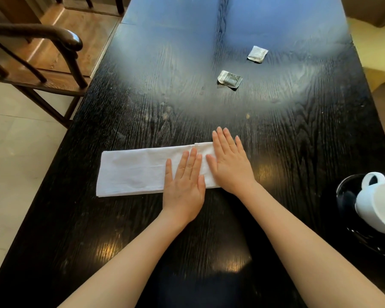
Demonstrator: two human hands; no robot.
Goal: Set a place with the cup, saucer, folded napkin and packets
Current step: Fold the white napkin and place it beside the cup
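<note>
Napkin [138, 172] lies folded in a long strip, running left to right across the surface [298, 141]. Both hands, left [185, 183] and right [228, 163], press flat and open on its right end, gripping nothing.

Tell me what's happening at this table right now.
A person is pressing both hands flat on a white cloth napkin folded into a long strip on the dark wooden table. The left hand and right hand lie side by side on its right end, palms down, gripping nothing. Two small paper packets, one white and one grey, lie further back. The white ceramic cup lies tipped on the black saucer at the right edge, not yet placed.
</note>
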